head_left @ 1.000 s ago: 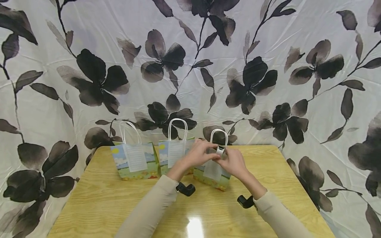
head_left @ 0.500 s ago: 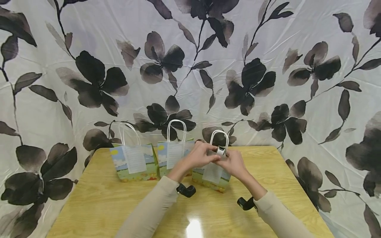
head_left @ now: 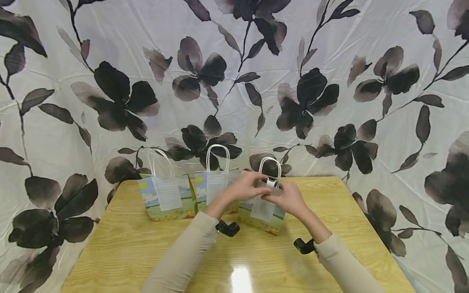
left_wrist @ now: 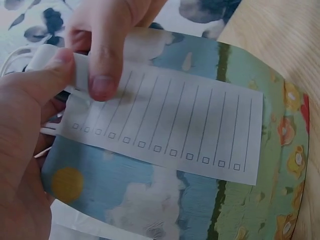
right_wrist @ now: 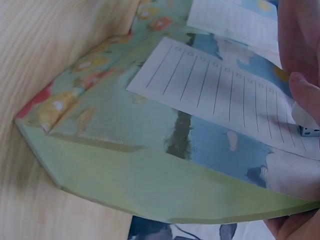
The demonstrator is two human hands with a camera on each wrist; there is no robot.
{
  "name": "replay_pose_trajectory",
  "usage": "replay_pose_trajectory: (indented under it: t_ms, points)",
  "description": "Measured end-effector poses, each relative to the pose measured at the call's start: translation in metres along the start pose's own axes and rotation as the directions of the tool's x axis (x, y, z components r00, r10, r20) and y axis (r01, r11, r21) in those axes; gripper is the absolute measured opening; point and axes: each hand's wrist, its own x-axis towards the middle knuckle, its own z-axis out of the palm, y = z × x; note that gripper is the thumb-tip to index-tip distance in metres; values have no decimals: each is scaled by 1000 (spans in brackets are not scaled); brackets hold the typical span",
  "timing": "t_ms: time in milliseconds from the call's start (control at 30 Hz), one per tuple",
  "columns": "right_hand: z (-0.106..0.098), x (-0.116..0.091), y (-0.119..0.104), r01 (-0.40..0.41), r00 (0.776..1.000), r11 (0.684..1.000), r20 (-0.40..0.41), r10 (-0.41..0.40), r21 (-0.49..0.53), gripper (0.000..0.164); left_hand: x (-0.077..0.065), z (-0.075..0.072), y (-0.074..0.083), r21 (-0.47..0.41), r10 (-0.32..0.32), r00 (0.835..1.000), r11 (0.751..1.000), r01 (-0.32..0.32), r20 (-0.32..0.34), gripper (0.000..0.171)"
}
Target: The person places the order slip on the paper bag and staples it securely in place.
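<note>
A small white stapler [head_left: 271,183] sits at the top edge of the rightmost paper gift bag [head_left: 256,213], over the top of a lined checklist sheet [left_wrist: 165,120] lying on the bag's front. My left hand [head_left: 246,187] grips the stapler, its thumb on the white body in the left wrist view. My right hand [head_left: 289,198] holds the stapler and bag top from the other side, its thumb pressed down near the sheet's upper end. The stapler's metal end [right_wrist: 309,131] shows in the right wrist view. Fingers behind the bag are largely hidden.
Two similar gift bags stand to the left, a middle bag [head_left: 200,183] and a left bag [head_left: 146,197], each with a lined sheet on its front and white handles. The wooden table [head_left: 121,252] meets a floral cloth [head_left: 264,101] behind.
Both hands stay at the rightmost bag's top edge with the stapler. The stapler's visible end has tilted slightly, showing more of its white top. The view has shifted a little.
</note>
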Motion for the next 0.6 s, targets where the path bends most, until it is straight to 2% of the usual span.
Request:
replay_pose_trajectory:
  t_ms: [200,333,433,600]
  points:
    - [-3,-2,0,-12,998,1000,58,12,5,47,-2,-1,-1,-36,11,1000,999,-12,-22,34]
    - [-6,-4,1,14,997,999,81,-11,-37,51,-4,-5,1,-71,32,998,997,-36,-61,41]
    - [-6,-4,3,46,998,997,47,-43,-63,39,-3,-9,2,-127,24,996,991,-36,-90,43]
    - [-3,-3,5,83,996,995,-21,-85,-46,11,-3,-19,6,-222,19,991,974,-48,-133,39]
